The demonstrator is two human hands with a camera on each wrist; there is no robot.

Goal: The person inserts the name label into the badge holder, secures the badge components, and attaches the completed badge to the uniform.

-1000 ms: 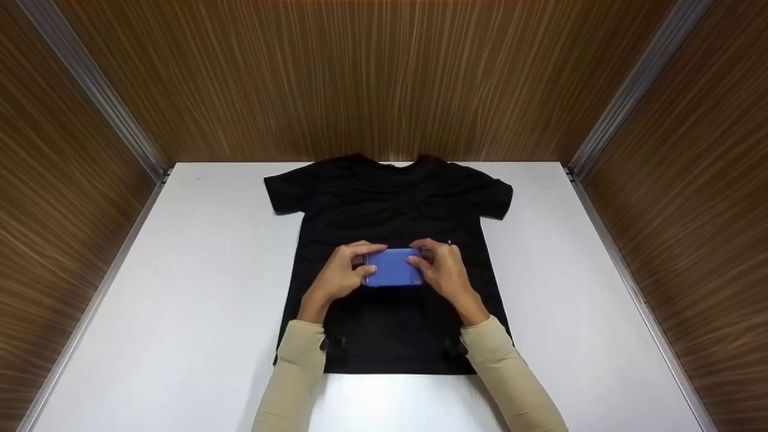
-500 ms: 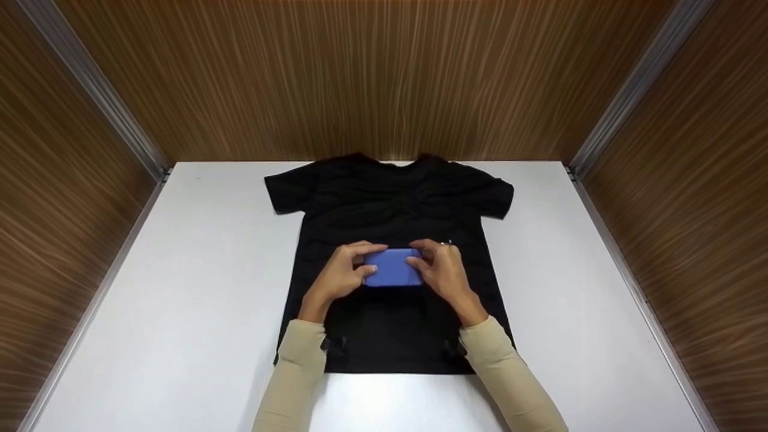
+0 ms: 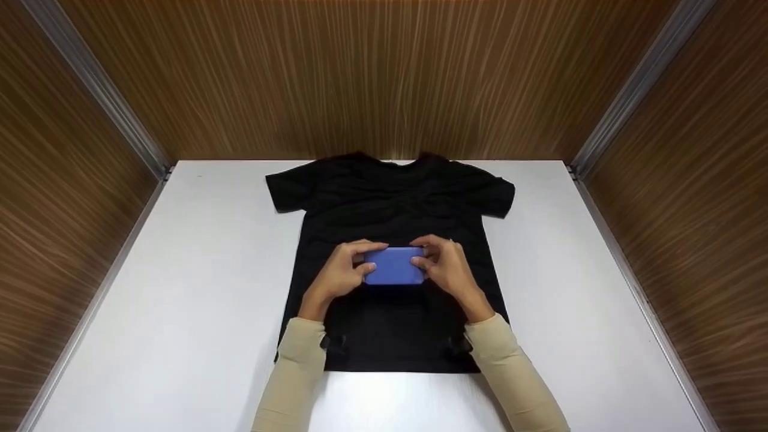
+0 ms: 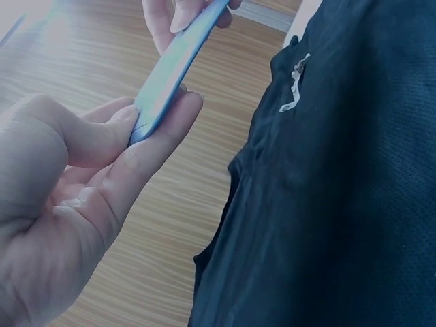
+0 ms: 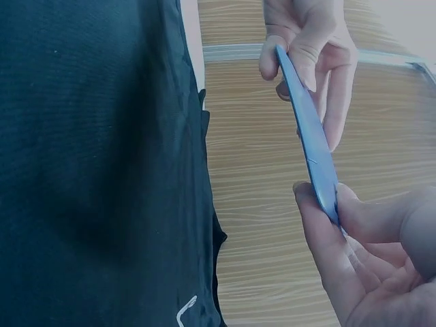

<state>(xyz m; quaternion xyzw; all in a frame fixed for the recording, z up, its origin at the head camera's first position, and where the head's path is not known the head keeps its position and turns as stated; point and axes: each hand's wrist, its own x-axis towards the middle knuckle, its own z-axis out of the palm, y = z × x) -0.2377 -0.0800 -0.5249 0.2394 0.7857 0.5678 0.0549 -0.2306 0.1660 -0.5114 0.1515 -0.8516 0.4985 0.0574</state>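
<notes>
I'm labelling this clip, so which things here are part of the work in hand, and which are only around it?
In hand:
- blue flat case, pinched at its ends
- left hand
- right hand
- black T-shirt, spread flat beneath the hands

Only around:
- white table
- wood-grain walls

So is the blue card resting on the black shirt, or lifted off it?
Apart. The right wrist view shows the blue card, pinched by both hands, with open space between it and the black shirt.
</notes>
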